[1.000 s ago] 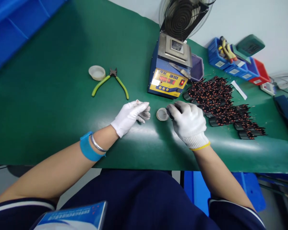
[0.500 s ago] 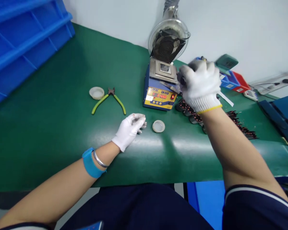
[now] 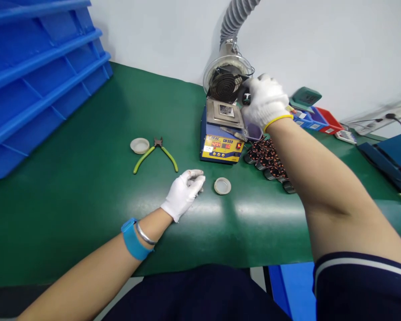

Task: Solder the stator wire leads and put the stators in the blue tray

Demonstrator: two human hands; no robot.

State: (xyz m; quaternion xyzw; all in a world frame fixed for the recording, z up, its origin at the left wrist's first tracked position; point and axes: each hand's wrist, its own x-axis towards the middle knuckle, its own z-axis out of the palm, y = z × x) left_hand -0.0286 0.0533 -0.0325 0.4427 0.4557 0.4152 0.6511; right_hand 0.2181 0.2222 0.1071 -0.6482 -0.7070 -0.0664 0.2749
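Observation:
My left hand [image 3: 183, 191], in a white glove, rests on the green bench with thumb and fingers curled together. Anything inside those fingers is hidden. My right hand [image 3: 265, 100], also gloved, is raised above the right rear of the blue solder pot [image 3: 220, 140]. Its fingers close round a dark, round part [image 3: 243, 95], partly covered by the glove. The pot's square opening shows a shiny silvery surface [image 3: 226, 110]. A small round dish [image 3: 222, 186] lies just right of my left hand. Several wire-wound motor stators [image 3: 269, 162] stand beside the pot, partly behind my right forearm.
Green-handled cutters [image 3: 157, 147] lie spread open beside another pale dish [image 3: 139, 146]. Behind the pot is a fume hood [image 3: 227, 73] with a grey hose [image 3: 235, 22]. Stacked blue trays [image 3: 47, 84] stand at left. A red bin [image 3: 327, 120] and a purple container [image 3: 254, 132] are at right.
My right hand has moved left and back, bringing the dark part closer to the fume hood. My left hand keeps its place on the bench. The whole view has shifted slightly.

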